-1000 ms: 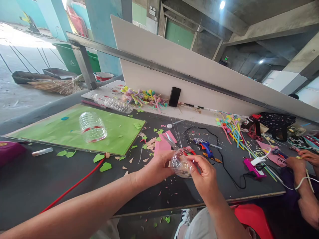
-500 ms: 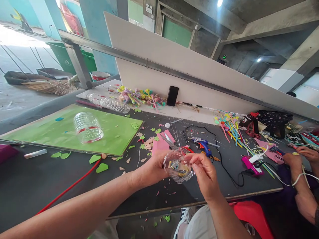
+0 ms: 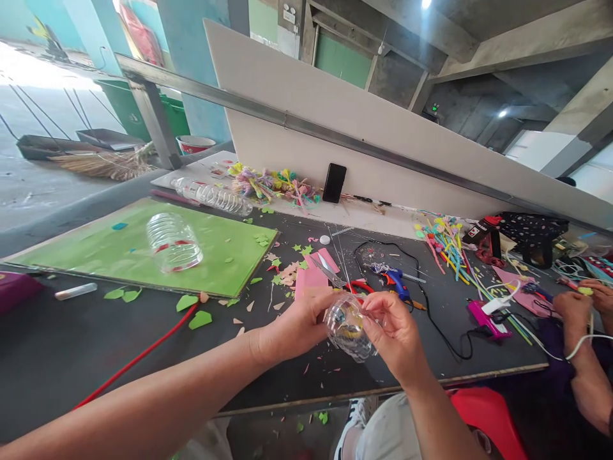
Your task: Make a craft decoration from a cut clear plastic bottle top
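Note:
A cut piece of a clear plastic bottle (image 3: 345, 335) is held over the front of the dark table, its ridged wall catching the light. My left hand (image 3: 299, 324) is wrapped around its left side. At the upper right of the piece, my right hand (image 3: 395, 332) pinches the rim between thumb and fingers. Just beyond my hands lie scissors (image 3: 331, 273) with red handles on pink paper (image 3: 305, 283). To their right rests a blue glue gun (image 3: 396, 282). Another clear bottle section (image 3: 173, 244) lies on the green sheet (image 3: 225, 255) at the left.
A clear bottle (image 3: 213, 195) lies at the back, beside colourful pipe-cleaner bundles (image 3: 268, 183) and a propped phone (image 3: 334, 183). A black cable loops near a pink power strip (image 3: 488, 319). At far right, another person's hands (image 3: 575, 306) work. Paper scraps are scattered about.
The bottle piece has turned in my hands, its opening now facing differently, and has shifted slightly right. My right fingers have drawn closer together at its rim. The view has moved slightly.

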Motion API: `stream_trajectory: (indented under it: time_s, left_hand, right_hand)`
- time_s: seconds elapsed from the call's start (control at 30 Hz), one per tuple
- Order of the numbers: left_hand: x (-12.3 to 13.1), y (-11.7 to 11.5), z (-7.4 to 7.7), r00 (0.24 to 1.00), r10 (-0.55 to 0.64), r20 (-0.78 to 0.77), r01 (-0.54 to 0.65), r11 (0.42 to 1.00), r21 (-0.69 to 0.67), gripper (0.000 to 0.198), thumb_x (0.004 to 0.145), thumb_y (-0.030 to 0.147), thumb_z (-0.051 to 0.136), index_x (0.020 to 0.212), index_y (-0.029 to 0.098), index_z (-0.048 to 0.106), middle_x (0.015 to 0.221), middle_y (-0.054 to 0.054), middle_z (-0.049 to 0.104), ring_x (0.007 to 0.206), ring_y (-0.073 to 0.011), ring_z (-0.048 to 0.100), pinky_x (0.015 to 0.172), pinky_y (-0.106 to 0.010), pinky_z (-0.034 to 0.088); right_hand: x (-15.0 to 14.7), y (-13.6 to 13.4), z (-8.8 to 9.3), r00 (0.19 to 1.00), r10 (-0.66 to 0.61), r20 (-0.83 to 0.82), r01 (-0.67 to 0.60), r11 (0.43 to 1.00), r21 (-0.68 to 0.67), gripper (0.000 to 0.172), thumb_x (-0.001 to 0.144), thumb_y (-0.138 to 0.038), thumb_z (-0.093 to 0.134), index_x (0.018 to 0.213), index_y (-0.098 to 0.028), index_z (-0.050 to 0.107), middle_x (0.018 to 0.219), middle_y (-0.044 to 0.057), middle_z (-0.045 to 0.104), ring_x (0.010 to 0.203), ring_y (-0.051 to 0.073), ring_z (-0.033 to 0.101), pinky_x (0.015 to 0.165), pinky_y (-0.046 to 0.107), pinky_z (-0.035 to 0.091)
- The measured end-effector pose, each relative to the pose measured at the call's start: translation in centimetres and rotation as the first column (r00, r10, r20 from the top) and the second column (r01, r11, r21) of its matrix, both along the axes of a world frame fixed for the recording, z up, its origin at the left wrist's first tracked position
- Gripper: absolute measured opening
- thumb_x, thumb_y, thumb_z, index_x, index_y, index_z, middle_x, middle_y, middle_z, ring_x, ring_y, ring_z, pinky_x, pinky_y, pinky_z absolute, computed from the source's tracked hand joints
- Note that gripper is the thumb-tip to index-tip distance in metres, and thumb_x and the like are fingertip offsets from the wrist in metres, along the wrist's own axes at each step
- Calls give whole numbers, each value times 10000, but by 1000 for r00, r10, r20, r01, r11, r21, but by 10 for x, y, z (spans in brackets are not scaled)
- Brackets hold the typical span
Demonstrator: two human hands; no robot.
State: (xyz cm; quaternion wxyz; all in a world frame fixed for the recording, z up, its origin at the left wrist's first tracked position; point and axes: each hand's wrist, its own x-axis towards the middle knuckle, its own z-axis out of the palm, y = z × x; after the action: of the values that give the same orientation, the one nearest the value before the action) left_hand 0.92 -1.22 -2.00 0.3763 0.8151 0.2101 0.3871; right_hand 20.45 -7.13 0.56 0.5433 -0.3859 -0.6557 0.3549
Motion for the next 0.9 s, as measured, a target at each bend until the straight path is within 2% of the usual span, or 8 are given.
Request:
stream_trajectory:
  time_s: [0.13, 0.27, 0.43, 0.53, 0.7, 0.9]
  left_hand:
    - [0, 1, 0, 999, 43, -19, -42, 998, 38, 334, 885, 200, 614, 1219, 188, 619, 1020, -70, 693, 931, -175, 648, 832, -272, 509]
    - [-1, -1, 3, 999, 51, 0, -51, 998, 42, 335, 885, 196, 603, 1219, 185, 615, 1050, -74, 698, 955, -179, 651, 856, -275, 504]
    - [1, -5, 7, 1000, 11, -11, -12, 1000, -20, 294, 897, 218, 590, 1185, 176, 636, 1034, -76, 691, 940, -182, 640, 846, -268, 506]
    - [2, -5, 9, 1000, -5, 18, 6, 998, -57, 243, 895, 230, 593, 1122, 170, 655, 981, -59, 687, 911, -178, 633, 879, -280, 504]
    - [3, -5, 11, 1000, -5, 17, 6, 995, -97, 179, 874, 276, 625, 993, 154, 681, 882, -42, 678, 853, -178, 629, 912, -308, 505]
    - [3, -6, 12, 999, -29, 35, 33, 991, -133, 264, 869, 323, 642, 1064, 150, 683, 890, -52, 695, 891, -200, 641, 876, -301, 525]
  right_hand:
    - [4, 1, 1, 985, 10, 173, -10, 1000, 2, 217, 822, -218, 702, 1010, -256, 601, 1019, 28, 589, 975, 201, 610, 918, 357, 510]
    - [0, 1, 1, 940, -131, 316, 105, 989, 101, 225, 814, -158, 675, 1006, -250, 600, 1016, 40, 612, 973, 211, 624, 902, 361, 515]
    - [-12, -1, 1, 849, -386, 360, 257, 898, 358, 120, 856, -141, 637, 920, -243, 631, 915, 47, 649, 895, 208, 642, 847, 349, 531]
    - [-14, -2, -1, 831, -443, 336, 261, 845, 467, 160, 878, -119, 617, 953, -250, 667, 912, 55, 682, 893, 207, 657, 852, 353, 539]
    - [-13, 0, -3, 839, -442, 319, 257, 837, 483, 217, 877, -85, 621, 984, -256, 700, 943, 55, 732, 913, 205, 685, 866, 360, 554]
    - [-14, 0, -3, 842, -458, 284, 317, 847, 426, 126, 868, -131, 640, 908, -239, 691, 883, 39, 746, 857, 200, 709, 819, 339, 568]
